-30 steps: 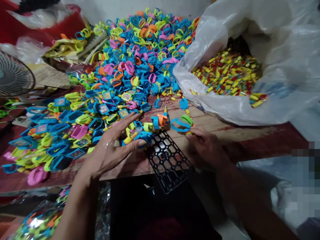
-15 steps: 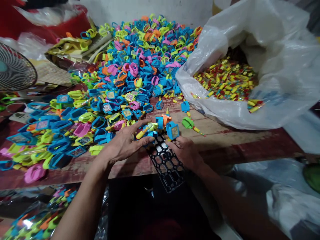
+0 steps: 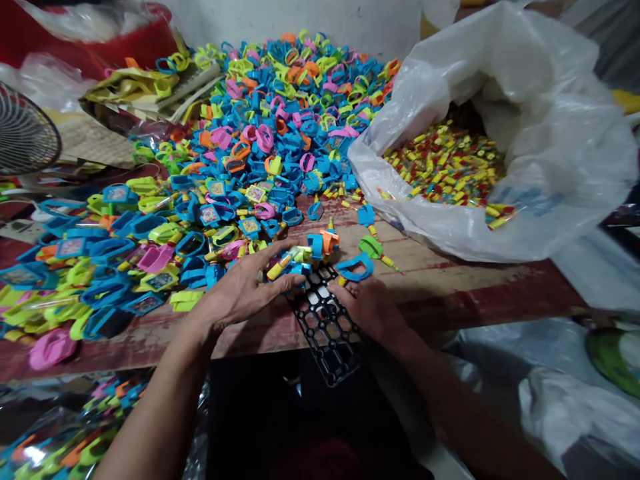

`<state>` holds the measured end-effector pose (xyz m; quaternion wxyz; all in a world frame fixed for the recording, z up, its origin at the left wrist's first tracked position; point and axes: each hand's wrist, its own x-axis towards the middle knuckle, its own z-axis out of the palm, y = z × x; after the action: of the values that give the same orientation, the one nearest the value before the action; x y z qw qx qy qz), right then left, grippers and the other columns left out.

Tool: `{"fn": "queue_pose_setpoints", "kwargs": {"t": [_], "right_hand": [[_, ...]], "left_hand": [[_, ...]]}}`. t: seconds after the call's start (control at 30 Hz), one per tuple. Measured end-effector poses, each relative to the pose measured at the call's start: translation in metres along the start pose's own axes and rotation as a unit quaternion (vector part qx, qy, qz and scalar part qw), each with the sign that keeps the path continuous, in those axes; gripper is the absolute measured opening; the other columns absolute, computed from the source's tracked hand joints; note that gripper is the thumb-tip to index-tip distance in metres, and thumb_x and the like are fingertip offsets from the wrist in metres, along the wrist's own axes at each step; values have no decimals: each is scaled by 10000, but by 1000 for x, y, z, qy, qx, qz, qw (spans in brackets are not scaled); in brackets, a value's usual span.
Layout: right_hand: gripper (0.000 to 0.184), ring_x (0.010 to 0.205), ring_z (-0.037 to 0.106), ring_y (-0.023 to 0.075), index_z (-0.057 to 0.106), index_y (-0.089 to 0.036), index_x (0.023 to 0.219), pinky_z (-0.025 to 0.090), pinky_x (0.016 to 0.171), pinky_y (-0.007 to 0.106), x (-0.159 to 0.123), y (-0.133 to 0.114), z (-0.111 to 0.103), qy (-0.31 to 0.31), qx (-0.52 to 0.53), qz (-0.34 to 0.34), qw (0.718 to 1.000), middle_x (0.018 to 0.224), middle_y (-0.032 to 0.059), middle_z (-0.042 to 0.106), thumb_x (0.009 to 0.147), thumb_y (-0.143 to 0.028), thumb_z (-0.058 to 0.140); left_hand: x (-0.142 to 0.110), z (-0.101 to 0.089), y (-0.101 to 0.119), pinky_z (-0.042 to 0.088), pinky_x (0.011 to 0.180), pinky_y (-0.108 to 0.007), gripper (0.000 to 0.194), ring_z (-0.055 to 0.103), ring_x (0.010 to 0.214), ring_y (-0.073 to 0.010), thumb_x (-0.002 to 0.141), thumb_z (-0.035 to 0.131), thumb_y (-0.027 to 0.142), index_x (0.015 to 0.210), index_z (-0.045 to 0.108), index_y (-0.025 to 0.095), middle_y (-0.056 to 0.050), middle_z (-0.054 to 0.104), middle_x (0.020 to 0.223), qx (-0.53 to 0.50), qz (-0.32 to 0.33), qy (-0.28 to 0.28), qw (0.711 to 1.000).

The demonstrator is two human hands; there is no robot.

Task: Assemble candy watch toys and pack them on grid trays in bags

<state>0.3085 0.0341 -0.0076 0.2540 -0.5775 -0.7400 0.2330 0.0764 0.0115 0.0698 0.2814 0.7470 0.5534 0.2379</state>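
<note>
Head view: left hand curled round plastic toys, grip unclear; right hand pinched blue loop by black lattice tray; crinkled bag's blue print was illegible.

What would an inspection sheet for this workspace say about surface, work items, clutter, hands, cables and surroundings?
Surface: wooden table, dark red paint worn away in places.
Work items: black plastic grid tray, overhanging the near edge; blue plastic ring-shaped toy.
Clutter: large heap of blue, pink, lime and orange plastic toys; whitish plastic sack with small yellow-and-red pieces.
Hands: left hand around coloured plastic pieces at the tray's far end; right hand gripping the blue toy.
Cables: apparently a thin pale cord, far left.
Surroundings: fan with dark wire guard; pale wall.
</note>
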Motion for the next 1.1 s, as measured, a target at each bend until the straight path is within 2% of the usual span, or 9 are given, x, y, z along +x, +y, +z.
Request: {"fn": "queue_pose_setpoints", "kwargs": {"t": [0.13, 0.23, 0.33, 0.43, 0.57, 0.7, 0.83, 0.97, 1.1], "right_hand": [[190, 701, 657, 186, 617, -215, 707, 433, 638, 254, 1, 1, 1, 0, 31, -67, 997, 714, 42, 706, 876, -264, 545], [136, 752, 673, 197, 662, -219, 792, 462, 684, 262, 4, 0, 10, 31, 60, -68, 995, 778, 46, 727, 868, -303, 586], [104, 716, 667, 196, 667, -211, 790, 459, 659, 260, 9, -2, 19, 27, 77, -73, 994, 766, 45, 727, 836, -296, 628], [94, 679, 653, 186, 648, -204, 744, 438, 641, 256, 11, -2, 26, 37, 61, -98, 993, 733, 42, 718, 823, -248, 622], [149, 635, 623, 167, 603, -209, 670, 400, 609, 246, 13, 1, 28, 60, 37, -140, 988, 673, 24, 690, 819, -213, 593], [165, 522, 546, 133, 574, -212, 626, 367, 542, 228, 14, -1, 27, 40, 42, -154, 986, 574, -10, 624, 787, -179, 583], [111, 503, 536, 132, 614, -197, 710, 379, 533, 229, 15, -3, 28, 38, 44, -169, 984, 581, -9, 613, 806, -187, 560], [161, 592, 594, 152, 655, -182, 903, 435, 593, 240, 18, 0, 32, 27, 69, -222, 972, 721, 23, 680, 879, -232, 504], [157, 681, 623, 172, 639, -191, 890, 462, 647, 252, 18, 2, 34, 16, 62, -231, 971, 780, 42, 692, 858, -203, 486]], "left_hand": [[0, 1, 0, 420, 1071, -460, 574, 550, 1254, -284, 887, 568, 576, 1404, 480, 343, -17, 581, 1390, -1, 0, -2, 1000], [0, 2, 0, 426, 1065, -462, 576, 557, 1243, -285, 886, 570, 572, 1402, 487, 330, -26, 585, 1383, -1, 3, 3, 1000], [1, 2, 1, 445, 1042, -470, 614, 578, 1205, -294, 875, 581, 579, 1409, 484, 291, -51, 608, 1346, -6, -15, 6, 1000], [0, 1, 3, 448, 1040, -464, 593, 571, 1215, -291, 884, 578, 557, 1413, 476, 309, -37, 602, 1353, -11, -19, 1, 1000], [-1, 1, 3, 437, 1064, -414, 566, 541, 1265, -270, 897, 566, 544, 1419, 461, 354, 6, 569, 1399, -29, 6, 3, 1000], [-2, 4, 0, 463, 1030, -414, 574, 574, 1217, -268, 899, 562, 543, 1430, 446, 360, -1, 596, 1362, -24, -1, 7, 1000], [-3, 6, -1, 482, 995, -430, 598, 591, 1180, -280, 893, 558, 558, 1438, 443, 338, -22, 590, 1369, -5, -9, 14, 1000], [-2, 7, -1, 468, 1017, -430, 602, 576, 1207, -286, 898, 546, 564, 1444, 439, 334, -22, 566, 1402, 8, 7, 17, 1000], [-2, 7, 0, 456, 1036, -417, 593, 564, 1230, -281, 898, 552, 555, 1431, 458, 311, -27, 562, 1408, 2, 11, 21, 1000]]}}
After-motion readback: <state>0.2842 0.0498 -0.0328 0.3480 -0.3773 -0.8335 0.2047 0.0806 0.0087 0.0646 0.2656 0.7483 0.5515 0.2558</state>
